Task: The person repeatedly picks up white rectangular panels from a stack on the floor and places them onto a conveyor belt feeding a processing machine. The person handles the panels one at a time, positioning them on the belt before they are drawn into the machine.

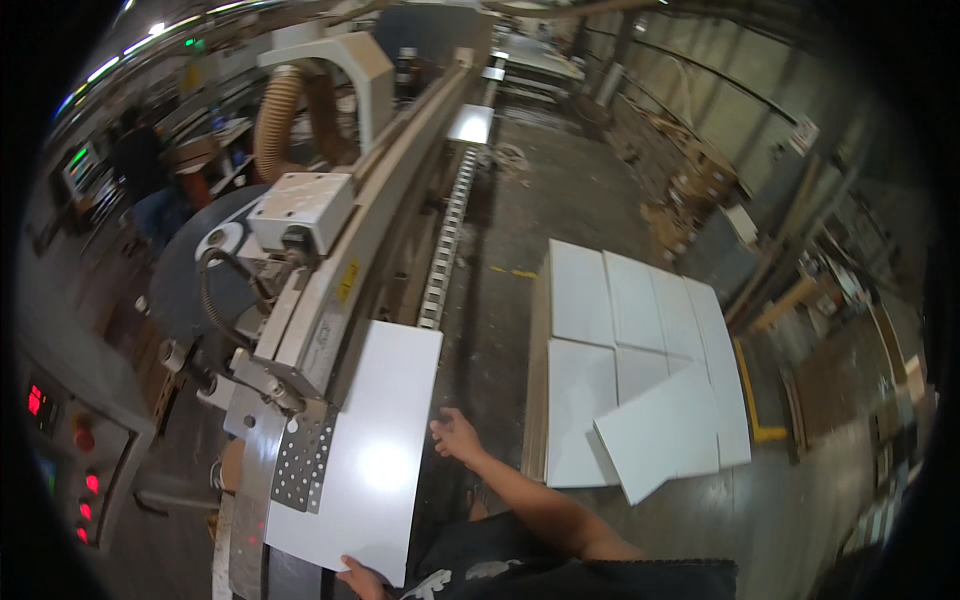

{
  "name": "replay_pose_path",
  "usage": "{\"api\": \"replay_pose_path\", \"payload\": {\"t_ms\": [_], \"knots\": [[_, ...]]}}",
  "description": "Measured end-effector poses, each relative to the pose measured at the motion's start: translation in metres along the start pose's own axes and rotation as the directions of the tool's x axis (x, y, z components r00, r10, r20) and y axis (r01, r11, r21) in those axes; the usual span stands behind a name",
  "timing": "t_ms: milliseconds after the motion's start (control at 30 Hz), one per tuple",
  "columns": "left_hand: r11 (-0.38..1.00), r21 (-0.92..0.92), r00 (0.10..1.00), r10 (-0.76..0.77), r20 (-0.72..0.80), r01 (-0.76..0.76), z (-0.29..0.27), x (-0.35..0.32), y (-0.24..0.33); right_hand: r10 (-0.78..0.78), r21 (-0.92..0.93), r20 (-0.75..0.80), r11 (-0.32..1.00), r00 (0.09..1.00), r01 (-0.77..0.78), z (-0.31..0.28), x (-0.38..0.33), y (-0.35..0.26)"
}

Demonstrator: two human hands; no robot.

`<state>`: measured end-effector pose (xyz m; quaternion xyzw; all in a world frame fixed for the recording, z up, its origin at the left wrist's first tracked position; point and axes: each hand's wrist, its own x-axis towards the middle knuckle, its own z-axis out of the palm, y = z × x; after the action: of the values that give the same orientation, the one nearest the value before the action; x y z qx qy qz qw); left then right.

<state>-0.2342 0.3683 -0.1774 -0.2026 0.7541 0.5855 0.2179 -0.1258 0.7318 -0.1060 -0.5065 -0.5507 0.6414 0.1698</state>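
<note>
A long white panel [375, 470] lies on the machine's bed, its left side beside a perforated metal plate [303, 465]. At its near edge my left hand [362, 580] grips the panel, fingertips over the border; the rest of that hand is partly cut off by the lower rim. My right hand [455, 437] hovers beside the panel's right edge, a small gap away, fingers loosely bent and apart with nothing in them. Just beyond the panel's left side stands the machine's head [300, 330], above the perforated plate.
To the right stands a stack of white panels [580, 410], one loose panel [660, 430] lying askew on top. A roller track [447, 240] runs away from me, with another white panel [470, 124] farther along. A control panel with red lights [85, 470] is at left. Another person [145, 170] stands far left.
</note>
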Motion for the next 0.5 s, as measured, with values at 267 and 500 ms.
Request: {"api": "replay_pose_path", "payload": {"t_ms": [267,500], "knots": [[0.989,0.142,0.953,-0.017,0.302,-0.027,0.059,0.017,0.028,0.011,0.253,0.373,0.961,0.928,-0.112,-0.102,-0.117,0.21],[0.992,0.09,0.8,0.02,0.6,-0.092,0.113,-0.01,0.086,0.531,0.656,-0.061,0.66,0.845,-0.367,-0.246,-0.236,0.373]]}}
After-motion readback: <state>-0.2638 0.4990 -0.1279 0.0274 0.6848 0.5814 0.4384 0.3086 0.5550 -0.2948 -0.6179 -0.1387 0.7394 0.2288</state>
